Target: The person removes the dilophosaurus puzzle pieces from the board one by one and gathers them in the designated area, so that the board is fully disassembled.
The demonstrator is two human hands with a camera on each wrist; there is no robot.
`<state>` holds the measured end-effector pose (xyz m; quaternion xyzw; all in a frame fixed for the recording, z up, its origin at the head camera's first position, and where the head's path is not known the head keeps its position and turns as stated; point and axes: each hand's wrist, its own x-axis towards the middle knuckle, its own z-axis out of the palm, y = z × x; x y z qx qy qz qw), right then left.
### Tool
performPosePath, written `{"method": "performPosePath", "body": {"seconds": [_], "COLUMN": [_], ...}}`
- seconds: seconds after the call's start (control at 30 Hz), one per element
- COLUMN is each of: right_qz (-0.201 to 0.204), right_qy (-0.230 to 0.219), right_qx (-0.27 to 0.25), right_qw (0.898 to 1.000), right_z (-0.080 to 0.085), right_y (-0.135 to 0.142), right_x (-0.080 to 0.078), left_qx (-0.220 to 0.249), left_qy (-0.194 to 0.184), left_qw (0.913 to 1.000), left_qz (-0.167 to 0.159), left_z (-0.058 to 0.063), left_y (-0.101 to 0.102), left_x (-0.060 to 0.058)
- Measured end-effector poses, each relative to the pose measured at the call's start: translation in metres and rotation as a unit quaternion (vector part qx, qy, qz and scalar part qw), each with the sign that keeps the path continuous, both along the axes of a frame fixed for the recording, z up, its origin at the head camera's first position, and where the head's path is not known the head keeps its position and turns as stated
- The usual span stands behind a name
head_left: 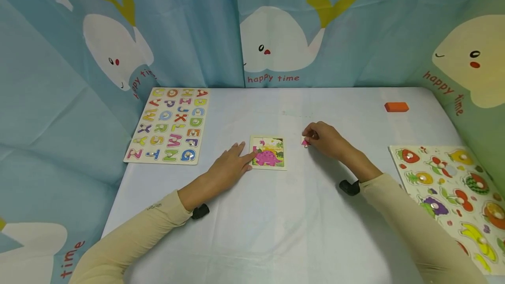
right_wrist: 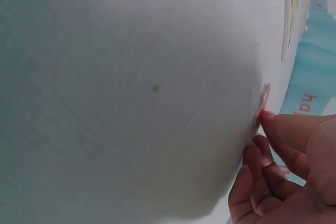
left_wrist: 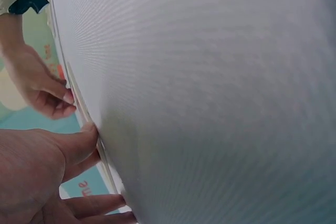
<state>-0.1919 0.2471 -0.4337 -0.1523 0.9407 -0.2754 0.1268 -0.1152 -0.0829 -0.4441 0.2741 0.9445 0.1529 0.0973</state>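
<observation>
I have the left hand (head_left: 226,166) at the left edge of the puzzle board (head_left: 268,168), its back turned up. The index finger is stretched onto the pink dinosaur picture (head_left: 267,158), the thumb lies at the lower left corner, and the other fingers are extended; they touch the board rather than grip it. My right hand (head_left: 327,140) is just to the right of the puzzle board, with the wrist bent and the fingers curled. Between thumb and fingertips it pinches a small puzzle piece (right_wrist: 265,97), which is apart from the board; whether the piece touches the table, I cannot tell. The alphabet board (head_left: 161,161) lies well to the left of the puzzle board, the fruit board (head_left: 443,149) far to its right, and the orange block (head_left: 396,107) beyond it, to the right.
</observation>
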Motion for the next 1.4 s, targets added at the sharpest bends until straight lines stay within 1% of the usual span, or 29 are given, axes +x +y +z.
{"method": "performPosePath", "body": {"seconds": [0.27,0.5,0.67,0.83,0.97,1.13,1.4], "right_qz": [0.012,0.041,0.050,0.071,0.083,0.092,0.102], "right_qy": [0.045,0.076,0.066,0.066,0.068,0.082,0.126], "right_qx": [0.010,0.003,-0.003,-0.005,-0.001,0.014,0.024], "right_qw": [0.999,0.996,0.997,0.995,0.994,0.992,0.986], "right_z": [0.001,0.006,0.006,0.003,0.001,-0.002,-0.004], "right_y": [-0.011,-0.036,-0.059,-0.078,-0.090,-0.095,-0.097], "right_x": [0.004,0.008,0.012,0.016,0.019,0.024,0.030], "left_qx": [0.005,0.004,0.000,-0.007,-0.014,-0.018,-0.019], "left_qy": [-0.004,-0.001,-0.002,-0.003,0.007,0.016,0.000], "left_qw": [1.0000,1.0000,1.0000,1.0000,0.9999,0.9996,0.9998], "left_qz": [-0.001,-0.004,-0.003,-0.002,-0.007,-0.012,0.001], "left_z": [0.000,0.001,0.001,0.001,0.001,0.000,0.003], "left_y": [-0.001,-0.001,-0.001,0.000,-0.001,0.000,0.001], "left_x": [-0.001,0.000,0.000,0.000,-0.001,-0.001,-0.001]}}
